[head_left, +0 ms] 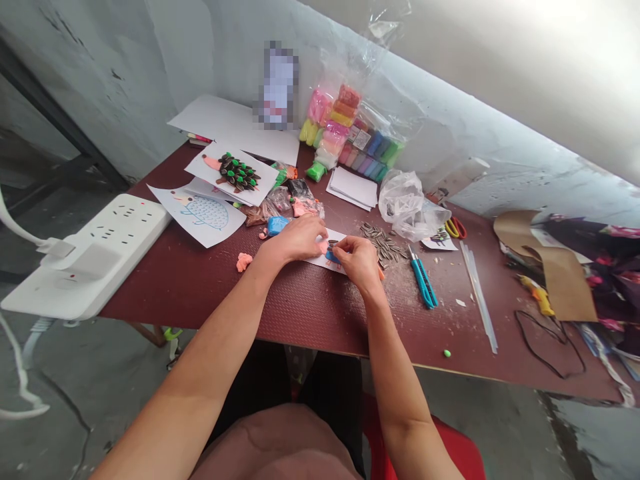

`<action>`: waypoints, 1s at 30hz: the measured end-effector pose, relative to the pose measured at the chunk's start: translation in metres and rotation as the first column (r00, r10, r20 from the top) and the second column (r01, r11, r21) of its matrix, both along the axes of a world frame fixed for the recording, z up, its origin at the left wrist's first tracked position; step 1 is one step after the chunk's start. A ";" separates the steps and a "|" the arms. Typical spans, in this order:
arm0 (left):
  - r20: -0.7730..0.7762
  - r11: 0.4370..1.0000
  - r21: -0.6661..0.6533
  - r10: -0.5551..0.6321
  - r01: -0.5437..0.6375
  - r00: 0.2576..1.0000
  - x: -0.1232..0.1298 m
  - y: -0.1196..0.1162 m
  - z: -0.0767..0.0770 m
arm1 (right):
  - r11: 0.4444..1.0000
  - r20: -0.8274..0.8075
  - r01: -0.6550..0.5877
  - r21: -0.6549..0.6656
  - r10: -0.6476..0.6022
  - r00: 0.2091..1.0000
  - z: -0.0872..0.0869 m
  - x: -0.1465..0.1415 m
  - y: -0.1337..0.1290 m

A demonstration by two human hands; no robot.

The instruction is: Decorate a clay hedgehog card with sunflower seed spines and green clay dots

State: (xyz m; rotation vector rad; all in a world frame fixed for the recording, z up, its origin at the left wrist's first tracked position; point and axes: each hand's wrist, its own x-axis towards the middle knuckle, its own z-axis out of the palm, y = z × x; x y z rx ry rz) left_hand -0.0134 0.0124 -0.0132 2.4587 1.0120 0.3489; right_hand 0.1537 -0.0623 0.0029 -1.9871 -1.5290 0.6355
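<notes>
A small white paper card lies under my two hands. It carries blue and pink clay, with dark seeds set in the blue clay. My left hand is at the card's left side, its curled fingers holding the card down beside a bit of pink clay. At the right side my right hand has thumb and fingers pinched together over the blue clay. What sits between those fingertips is too small and hidden to name. A pile of striped seeds lies just beyond my right hand.
Left are a blue clay packet, a pink clay lump, a hedgehog drawing, a seed-covered hedgehog card and a power strip. Right are a teal cutter, glue sticks and a glue gun. Bagged clay stands behind.
</notes>
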 end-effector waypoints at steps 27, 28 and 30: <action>0.037 1.000 -0.007 -0.025 0.025 0.999 0.000 0.003 -0.004 | 0.983 0.433 0.175 0.051 -0.180 0.883 -0.004 0.070 0.031; 0.038 1.000 -0.009 -0.026 0.027 0.999 0.000 0.003 -0.004 | 0.983 0.443 0.177 0.045 -0.178 0.879 -0.005 0.070 0.035; 0.037 1.000 -0.011 -0.027 0.028 0.999 0.000 0.002 -0.004 | 0.985 0.462 0.166 0.044 -0.168 0.871 -0.008 0.069 0.042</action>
